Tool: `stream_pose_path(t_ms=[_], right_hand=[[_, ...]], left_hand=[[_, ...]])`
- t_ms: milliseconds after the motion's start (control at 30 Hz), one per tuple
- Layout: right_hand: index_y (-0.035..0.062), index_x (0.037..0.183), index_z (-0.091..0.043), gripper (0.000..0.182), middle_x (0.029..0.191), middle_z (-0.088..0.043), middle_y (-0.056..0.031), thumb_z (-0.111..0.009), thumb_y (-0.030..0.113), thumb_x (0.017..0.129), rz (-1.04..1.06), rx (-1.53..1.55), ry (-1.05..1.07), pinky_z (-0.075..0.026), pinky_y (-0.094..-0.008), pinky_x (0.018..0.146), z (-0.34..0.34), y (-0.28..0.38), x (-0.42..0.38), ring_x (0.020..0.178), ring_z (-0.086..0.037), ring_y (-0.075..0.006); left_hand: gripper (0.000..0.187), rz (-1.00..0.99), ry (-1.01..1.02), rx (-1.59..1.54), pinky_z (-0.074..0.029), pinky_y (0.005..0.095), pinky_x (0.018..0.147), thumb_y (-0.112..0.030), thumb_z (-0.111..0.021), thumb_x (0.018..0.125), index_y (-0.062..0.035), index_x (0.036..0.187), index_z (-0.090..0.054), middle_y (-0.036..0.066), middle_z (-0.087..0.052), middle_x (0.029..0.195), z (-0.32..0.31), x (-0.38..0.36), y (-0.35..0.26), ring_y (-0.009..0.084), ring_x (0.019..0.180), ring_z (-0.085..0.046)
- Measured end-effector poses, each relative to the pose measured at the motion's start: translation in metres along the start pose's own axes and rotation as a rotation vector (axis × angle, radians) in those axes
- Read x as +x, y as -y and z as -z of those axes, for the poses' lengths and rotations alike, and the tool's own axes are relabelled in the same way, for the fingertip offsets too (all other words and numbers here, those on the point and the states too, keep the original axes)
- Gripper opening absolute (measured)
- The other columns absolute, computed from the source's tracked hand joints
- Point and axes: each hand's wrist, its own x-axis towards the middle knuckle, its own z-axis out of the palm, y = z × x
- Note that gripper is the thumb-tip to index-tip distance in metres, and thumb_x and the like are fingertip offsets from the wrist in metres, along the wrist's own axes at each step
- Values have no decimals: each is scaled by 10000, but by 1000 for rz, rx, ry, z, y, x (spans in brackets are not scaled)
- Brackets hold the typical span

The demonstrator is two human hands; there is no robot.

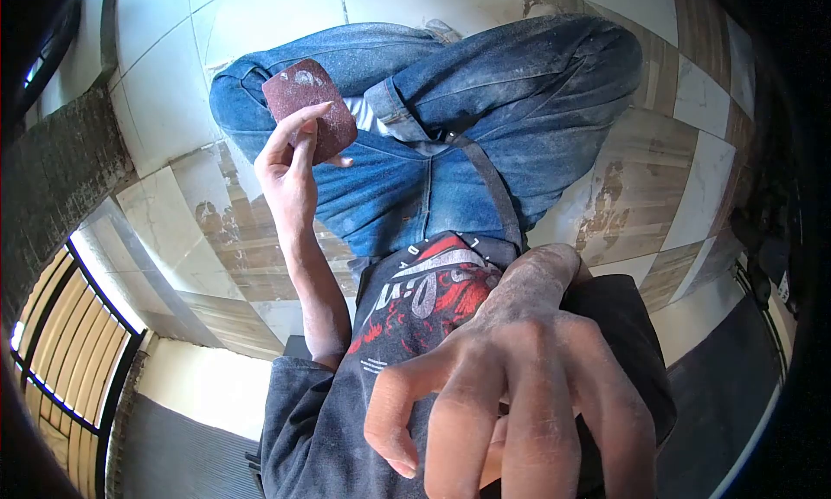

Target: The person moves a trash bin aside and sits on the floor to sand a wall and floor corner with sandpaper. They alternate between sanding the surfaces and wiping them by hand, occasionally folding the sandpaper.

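Observation:
My left hand (290, 166) pinches a reddish-brown piece of sandpaper (312, 92) between thumb and fingers, over one bent knee. White dust marks the sandpaper's face. My right hand (528, 369) is raised very near the camera, large in view and dusted pale across the back and wrist. Its fingers are bent and spread apart, and nothing shows in them; the palm side is mostly hidden.
I sit with folded legs in dusty blue jeans (554, 92) on a tiled floor (658, 170) with worn patches. A dark rough-edged slab or beam (61, 174) is at the left. Below it stands a slatted panel with a black frame (74, 343).

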Motion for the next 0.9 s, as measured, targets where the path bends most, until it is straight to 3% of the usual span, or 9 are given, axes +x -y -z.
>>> stream_pose_path(t_ms=[167, 400, 433, 500, 567, 733, 833, 900], right_hand=[[167, 897, -657, 41, 986, -560, 10, -630, 198, 899, -54, -9, -64, -416, -422, 717, 2, 6, -2, 891, -623, -203], [135, 863, -662, 93, 991, -549, -17, -611, 194, 913, -318, -220, -460, -422, -425, 708, 28, 27, -16, 907, -625, -213], [130, 858, -663, 101, 991, -548, -21, -608, 193, 916, -347, -227, -424, -423, -425, 706, 28, 31, -17, 909, -625, -214], [233, 912, -686, 81, 1023, -580, 43, -628, 181, 893, -396, -235, -155, -425, -435, 732, 30, 41, -21, 987, -572, -157], [285, 939, -698, 138, 1039, -596, 75, -638, 175, 881, -412, -247, -20, -427, -440, 744, 27, 43, -19, 1025, -546, -128], [299, 997, -697, 170, 910, -638, 65, -665, 214, 853, -383, -359, -403, -434, -443, 748, 10, 29, -2, 1080, -504, -131], [192, 1062, -690, 273, 812, -656, 45, -697, 308, 815, -324, -340, -170, -443, -417, 764, 54, 21, -25, 1111, -474, -168], [128, 1060, -688, 303, 840, -656, 32, -686, 312, 819, -331, -260, 36, -449, -412, 777, 94, 17, -29, 1090, -500, -198]], left_hand=[[206, 11, 20, -36, -598, 292, 567, -102, -528, 965, 15, 1068, -663, 97, -665, 970, -1, 1, -2, 152, 740, -653], [212, -56, 19, 21, -599, 281, 573, -71, -505, 966, -13, 1085, -670, 78, -677, 978, 5, -3, 8, 122, 726, -648], [216, -30, 1, -22, -601, 283, 574, -68, -502, 966, -24, 1091, -673, 74, -677, 966, 3, -4, 10, 121, 726, -649], [220, -25, 11, -30, -604, 287, 576, -65, -504, 964, -34, 1096, -676, 71, -676, 953, 5, -4, 13, 123, 721, -654], [215, -7, 8, -55, -603, 285, 571, -68, -510, 962, -36, 1091, -679, 75, -677, 953, 2, -4, 10, 126, 706, -656], [212, -30, 12, -47, -600, 281, 572, -76, -519, 960, -31, 1093, -677, 77, -678, 953, 3, 3, 4, 127, 685, -654], [211, -53, 13, -2, -594, 276, 568, -70, -517, 960, -23, 1089, -677, 76, -678, 956, 5, 4, 3, 129, 686, -655], [213, -99, 2, 91, -583, 273, 560, -38, -504, 956, -8, 1083, -672, 79, -676, 968, 1, 5, -1, 135, 698, -657]])
